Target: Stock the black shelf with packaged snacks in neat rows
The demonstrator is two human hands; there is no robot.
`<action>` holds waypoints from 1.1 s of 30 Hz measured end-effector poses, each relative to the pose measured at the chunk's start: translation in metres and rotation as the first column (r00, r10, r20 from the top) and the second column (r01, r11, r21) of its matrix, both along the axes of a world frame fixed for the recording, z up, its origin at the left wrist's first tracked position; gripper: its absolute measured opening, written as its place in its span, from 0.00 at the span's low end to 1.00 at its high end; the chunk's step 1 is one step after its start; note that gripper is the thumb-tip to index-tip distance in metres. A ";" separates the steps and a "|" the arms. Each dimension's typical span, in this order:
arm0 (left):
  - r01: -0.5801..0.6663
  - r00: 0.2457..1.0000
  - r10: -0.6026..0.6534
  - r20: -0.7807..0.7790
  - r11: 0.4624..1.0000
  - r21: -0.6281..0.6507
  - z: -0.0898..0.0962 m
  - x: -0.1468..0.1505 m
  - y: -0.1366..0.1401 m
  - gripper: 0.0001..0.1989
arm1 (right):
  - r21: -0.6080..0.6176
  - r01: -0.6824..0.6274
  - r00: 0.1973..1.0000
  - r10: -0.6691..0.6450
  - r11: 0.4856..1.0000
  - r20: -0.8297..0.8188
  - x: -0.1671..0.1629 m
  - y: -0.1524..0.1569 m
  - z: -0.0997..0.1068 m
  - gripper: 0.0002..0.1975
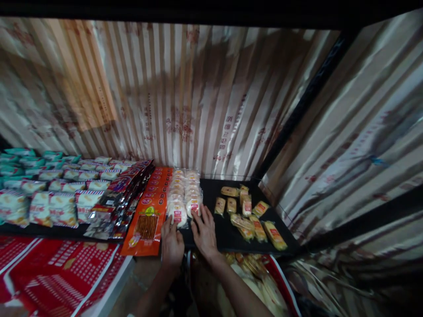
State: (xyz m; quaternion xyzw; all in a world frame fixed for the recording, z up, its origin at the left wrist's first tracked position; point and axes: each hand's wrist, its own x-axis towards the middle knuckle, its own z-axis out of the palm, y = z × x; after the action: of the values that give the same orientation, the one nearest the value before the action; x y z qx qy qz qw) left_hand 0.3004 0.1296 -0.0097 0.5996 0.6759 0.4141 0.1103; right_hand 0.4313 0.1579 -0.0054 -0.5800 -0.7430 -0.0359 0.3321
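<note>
Across upper frame: silvery, brown-striped foil sheeting [185,88], apparently as backing. Lower centre to right: flat black shelf [228,233]. On it, lower centre: flat orange plastic bag of brown sticks [147,211]; just right, two columns of round white clear-wrapped packs [177,192], probably aligned for reading front labels. Right hand [205,233]: loosely spread, fingertips on right front pack, likely steadying. Left hand [172,244]: bent at left front pack, can't tell if pinching. Lower right: small yellow wrapped bars [246,206], scattered.

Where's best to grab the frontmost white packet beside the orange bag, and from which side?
Probably its near edge, from the front: the front white packet has more white packets behind it and to its right, and the orange bag to its left. The left hand is at that edge.
</note>
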 end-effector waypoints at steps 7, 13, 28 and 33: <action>-0.057 0.944 0.096 0.317 0.990 -0.130 0.021 -0.021 0.031 0.26 | -0.028 -0.131 0.969 0.134 0.991 0.208 -0.018 0.009 0.012 0.26; 0.015 0.933 0.034 0.358 0.991 -0.132 0.030 -0.022 0.062 0.27 | -0.046 -0.130 0.958 0.138 0.990 0.250 -0.020 0.020 0.006 0.27; 0.017 0.965 0.020 0.262 0.990 -0.138 0.020 -0.013 0.091 0.26 | -0.019 -0.084 0.960 0.086 0.996 0.268 -0.022 0.023 -0.002 0.29; -0.001 0.938 0.039 0.345 0.994 -0.109 0.031 -0.023 0.111 0.27 | -0.005 -0.087 0.970 0.086 0.996 0.227 -0.024 0.021 0.003 0.28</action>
State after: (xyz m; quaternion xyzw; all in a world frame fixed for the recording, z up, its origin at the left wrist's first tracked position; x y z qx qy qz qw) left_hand 0.2771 0.2402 0.0214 0.5035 0.6730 0.4778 0.2554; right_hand 0.4074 0.1792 -0.0028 -0.5385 -0.8004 -0.0894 0.2477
